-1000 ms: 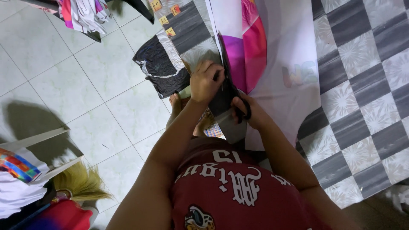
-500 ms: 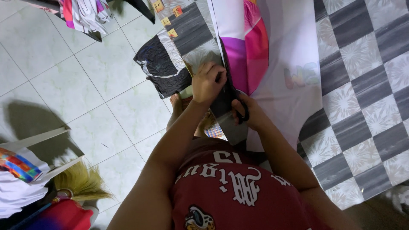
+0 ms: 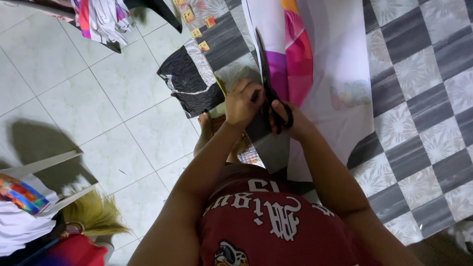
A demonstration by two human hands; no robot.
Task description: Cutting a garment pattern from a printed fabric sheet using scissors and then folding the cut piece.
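Note:
My right hand (image 3: 290, 120) grips the black handles of a pair of scissors (image 3: 268, 88), whose blades point away from me along the edge of a white fabric sheet with pink, purple and orange print (image 3: 320, 64). My left hand (image 3: 244, 101) pinches the fabric edge just left of the blades. The sheet lies on a grey and white checkered cloth (image 3: 419, 98). A grey strip of fabric (image 3: 268, 145) hangs down below my hands.
A black and white garment piece (image 3: 189, 81) lies on the tiled floor (image 3: 74, 88) at left. Colourful clothes (image 3: 98, 19) sit at the top left. A yellow brush (image 3: 93, 216) and a striped bundle (image 3: 19, 194) are at lower left. My foot (image 3: 207, 130) shows below my hands.
My hands and the scissors stay at the same place on the fabric edge. The view has shifted only slightly.

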